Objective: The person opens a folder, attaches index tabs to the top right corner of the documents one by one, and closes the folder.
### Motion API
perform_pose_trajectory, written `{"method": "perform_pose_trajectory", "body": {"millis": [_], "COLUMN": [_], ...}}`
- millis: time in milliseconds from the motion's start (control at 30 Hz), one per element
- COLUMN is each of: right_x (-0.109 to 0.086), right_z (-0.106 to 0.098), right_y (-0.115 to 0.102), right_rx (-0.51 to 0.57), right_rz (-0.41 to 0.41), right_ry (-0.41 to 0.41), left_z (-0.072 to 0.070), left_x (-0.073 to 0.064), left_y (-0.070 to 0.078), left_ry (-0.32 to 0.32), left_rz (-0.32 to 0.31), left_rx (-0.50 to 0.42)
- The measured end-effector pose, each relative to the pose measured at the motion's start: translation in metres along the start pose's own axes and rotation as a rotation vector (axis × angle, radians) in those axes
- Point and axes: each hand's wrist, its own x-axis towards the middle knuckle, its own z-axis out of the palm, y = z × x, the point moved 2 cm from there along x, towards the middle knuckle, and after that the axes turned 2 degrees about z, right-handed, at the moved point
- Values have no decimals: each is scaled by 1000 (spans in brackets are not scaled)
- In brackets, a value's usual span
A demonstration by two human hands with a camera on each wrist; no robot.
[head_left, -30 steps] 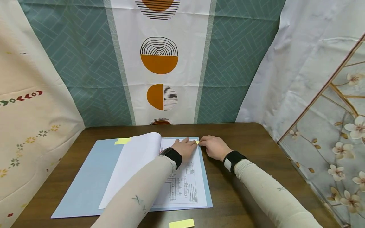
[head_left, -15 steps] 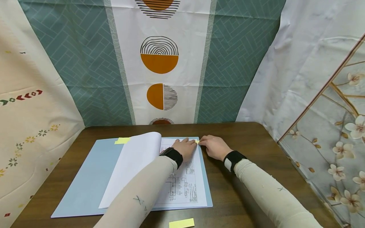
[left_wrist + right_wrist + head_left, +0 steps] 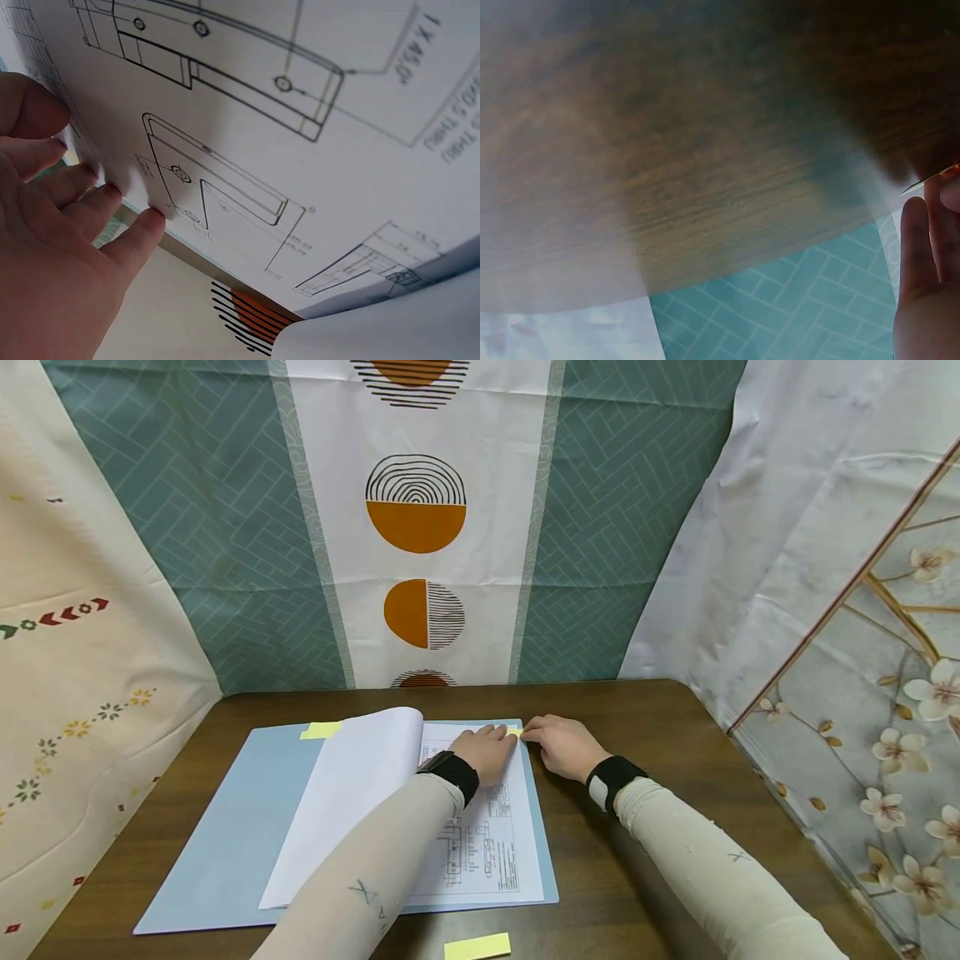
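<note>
A light blue folder lies spread on the table, with a sheet of technical drawings on its right side. My left hand rests with extended fingers on the upper part of that sheet; its fingertips touch the paper near the edge in the left wrist view. At the sheet's top right corner, my right hand pinches the end of a yellow sticky note between thumb and fingers. Only a thin edge of the note shows in the right wrist view, beside the right hand.
A turned-over white page curls up along the folder's middle. Another yellow sticky note is at the top of the left cover. A loose yellow strip lies on the brown table in front. Patterned cloths hang around the table.
Both hands stay in nearly the same places at the sheet's top right corner. The head view has shifted very slightly.
</note>
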Motion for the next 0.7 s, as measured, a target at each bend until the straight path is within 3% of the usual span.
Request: {"method": "perform_pose_trajectory", "body": {"millis": [300, 467, 700], "right_x": [-1, 0, 0], "right_z": [1, -2, -4], "right_y": [0, -2, -5], "right_rx": [-15, -11, 2], "right_rz": [2, -5, 11], "right_ry": [10, 23, 11], "left_z": [1, -8, -6], "left_x": [0, -12, -13], "left_y": [1, 5, -1], "left_ry": [-4, 29, 71], "left_rz": [-17, -12, -16], "left_rx": [-37, -32, -15]}}
